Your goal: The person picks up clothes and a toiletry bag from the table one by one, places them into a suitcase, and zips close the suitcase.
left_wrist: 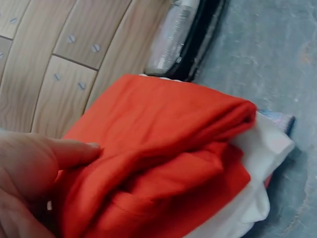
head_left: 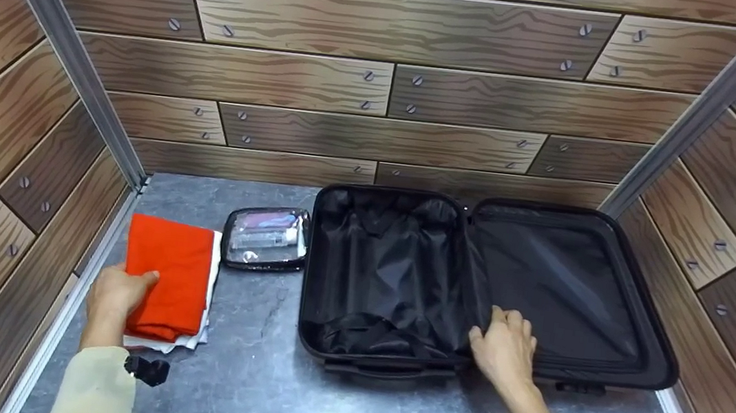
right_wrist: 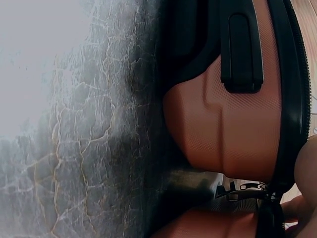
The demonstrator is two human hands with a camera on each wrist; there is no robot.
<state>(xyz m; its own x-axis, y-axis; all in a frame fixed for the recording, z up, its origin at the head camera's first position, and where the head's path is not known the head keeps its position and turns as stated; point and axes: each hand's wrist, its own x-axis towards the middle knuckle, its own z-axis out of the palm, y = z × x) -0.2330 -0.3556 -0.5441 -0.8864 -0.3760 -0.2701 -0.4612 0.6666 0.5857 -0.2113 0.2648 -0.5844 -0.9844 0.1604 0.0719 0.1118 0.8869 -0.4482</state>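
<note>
A folded red cloth (head_left: 173,274) lies on top of a folded white cloth (head_left: 211,286) at the left. My left hand (head_left: 116,296) grips the stack's left edge; its thumb (left_wrist: 79,152) lies on the red fabric, while the other fingers are mostly hidden. An open suitcase (head_left: 396,265), black inside and reddish-brown outside (right_wrist: 233,134), spreads its two halves flat. At the front, where the halves meet, my right hand (head_left: 504,347) holds the suitcase edge. Only part of that hand (right_wrist: 306,168) shows beside the zip in the right wrist view.
A clear pouch (head_left: 266,238) with black trim, holding small bottles, sits between the cloths and the suitcase. Wood-patterned walls (head_left: 381,90) close off the back and both sides. The floor (head_left: 250,387) is grey and marbled.
</note>
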